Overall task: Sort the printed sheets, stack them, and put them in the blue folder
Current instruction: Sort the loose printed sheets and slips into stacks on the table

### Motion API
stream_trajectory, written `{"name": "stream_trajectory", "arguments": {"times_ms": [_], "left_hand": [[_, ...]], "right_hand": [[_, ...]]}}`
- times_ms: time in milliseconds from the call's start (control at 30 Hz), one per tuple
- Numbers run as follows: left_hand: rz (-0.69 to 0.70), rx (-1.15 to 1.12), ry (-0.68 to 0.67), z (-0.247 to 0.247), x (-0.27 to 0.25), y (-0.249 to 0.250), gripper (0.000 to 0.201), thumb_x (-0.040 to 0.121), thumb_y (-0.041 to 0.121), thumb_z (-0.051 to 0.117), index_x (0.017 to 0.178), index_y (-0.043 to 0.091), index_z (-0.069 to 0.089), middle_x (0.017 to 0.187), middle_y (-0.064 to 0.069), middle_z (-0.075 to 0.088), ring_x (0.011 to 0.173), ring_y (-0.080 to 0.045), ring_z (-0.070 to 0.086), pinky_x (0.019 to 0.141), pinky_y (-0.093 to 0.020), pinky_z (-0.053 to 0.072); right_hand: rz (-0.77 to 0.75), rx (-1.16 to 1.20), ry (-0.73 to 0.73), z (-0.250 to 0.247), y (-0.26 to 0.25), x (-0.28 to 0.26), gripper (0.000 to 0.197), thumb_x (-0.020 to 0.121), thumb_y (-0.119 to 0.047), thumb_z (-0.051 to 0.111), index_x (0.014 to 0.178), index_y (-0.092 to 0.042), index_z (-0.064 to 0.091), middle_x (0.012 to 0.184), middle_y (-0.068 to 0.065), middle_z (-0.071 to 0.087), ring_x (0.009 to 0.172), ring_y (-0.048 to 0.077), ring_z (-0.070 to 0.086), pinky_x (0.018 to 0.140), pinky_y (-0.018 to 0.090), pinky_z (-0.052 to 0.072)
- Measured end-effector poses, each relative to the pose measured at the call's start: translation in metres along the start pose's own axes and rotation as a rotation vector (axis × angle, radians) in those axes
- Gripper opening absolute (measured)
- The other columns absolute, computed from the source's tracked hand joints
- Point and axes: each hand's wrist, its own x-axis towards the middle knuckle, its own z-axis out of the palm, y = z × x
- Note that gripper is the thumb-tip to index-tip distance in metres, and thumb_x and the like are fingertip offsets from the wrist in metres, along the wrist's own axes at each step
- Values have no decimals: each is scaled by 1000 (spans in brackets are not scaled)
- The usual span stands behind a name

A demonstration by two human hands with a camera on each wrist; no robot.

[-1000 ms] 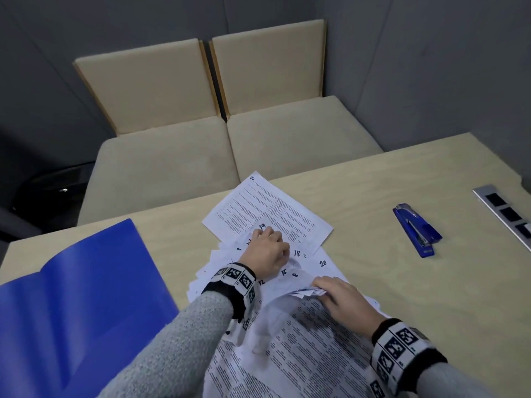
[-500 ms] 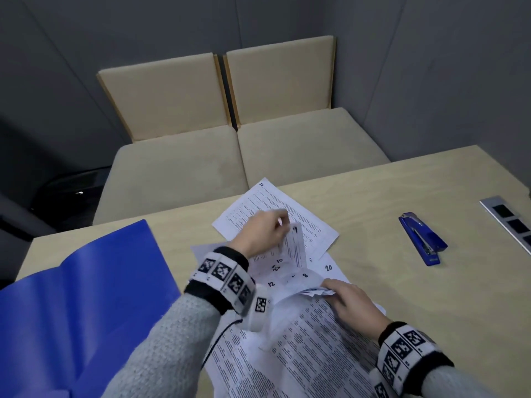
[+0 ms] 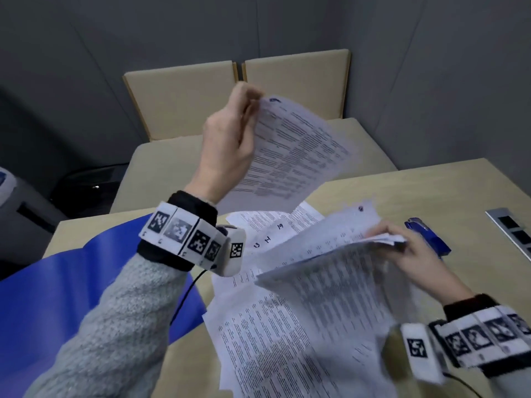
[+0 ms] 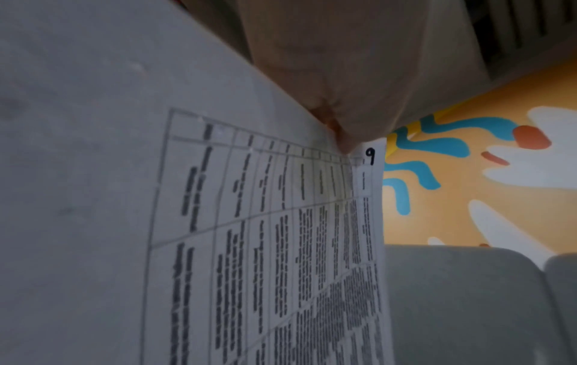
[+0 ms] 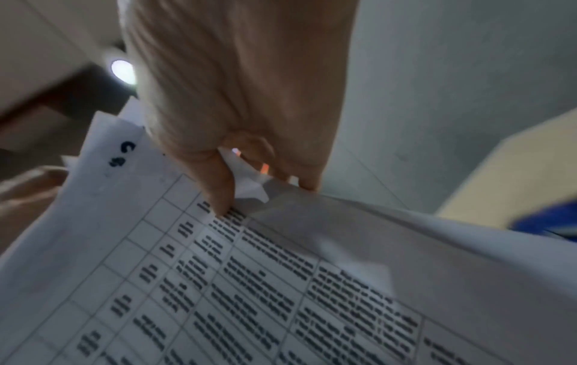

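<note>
while your right hand (image 3: 413, 254) pinches a sheaf of printed sheets (image 3: 330, 271) by its far edge just above the table (image 3: 431, 193), your left hand (image 3: 230, 145) pinches one sheet (image 3: 290, 150) raised high beyond it; the blue folder (image 3: 71, 282) lies open, left of the sheaf.

Office meeting booth: grey panelled walls (image 3: 86, 67), two beige upholstered seats (image 3: 258, 110) at 12 o'clock, pale wooden desk (image 3: 431, 196), blue stapler (image 3: 431, 237) at 3 o'clock.

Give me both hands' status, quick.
Left hand: pinching a single raised sheet by its corner.
Right hand: gripping a bundle of sheets.
</note>
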Motion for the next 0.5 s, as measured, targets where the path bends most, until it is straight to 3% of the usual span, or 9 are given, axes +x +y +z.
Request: {"name": "stream_trajectory", "arguments": {"times_ms": [100,200,233,300,367,433,500], "left_hand": [[-1,-120,-188,13,-5,15,14,98,7,44,103,-2,53,89,7,58,74,4,55,70,-12,44],[-35,-222,-341,24,-12,26,11,98,9,44,101,3,53,82,8,56,69,-1,51,64,-17,41],[-53,-259,-369,26,-14,29,11,98,9,44,100,3,53,79,4,56,67,-6,48,63,-19,38],[-86,-332,-393,28,-14,32,13,98,9,45,98,0,53,80,-1,55,68,-13,46,63,-19,36],[-107,-393,-417,27,-13,34,13,99,8,44,97,-1,53,80,-2,53,70,-13,45,64,-16,35],[-113,-441,-461,27,-14,35,13,99,8,44,97,0,53,79,-3,52,70,-11,44,65,-17,35],[-109,-466,-494,28,-18,35,13,99,8,44,96,-1,52,76,-4,49,67,-11,41,63,-18,34]], "right_hand": [[-171,-40,0,-9,-47,5,28,87,4,55,87,-23,62,82,0,60,74,29,50,66,28,34],[-332,-96,143,-7,-81,11,24,87,-6,57,97,-29,57,83,-3,62,62,9,49,57,20,36],[-366,-71,212,-6,-87,14,33,89,-4,57,107,-31,54,89,2,64,66,11,53,60,23,41],[-371,29,303,-5,-94,23,59,90,1,55,130,-39,38,101,18,62,85,26,62,77,38,52],[-305,127,309,-5,-92,29,70,90,3,54,138,-41,29,111,9,64,102,17,64,90,33,53],[-252,57,298,-8,-87,37,54,89,0,57,132,-31,44,118,-8,63,109,5,61,96,33,51],[-208,-63,274,-9,-84,42,30,89,-5,60,109,-28,60,104,-9,67,100,8,64,91,35,52]]}}
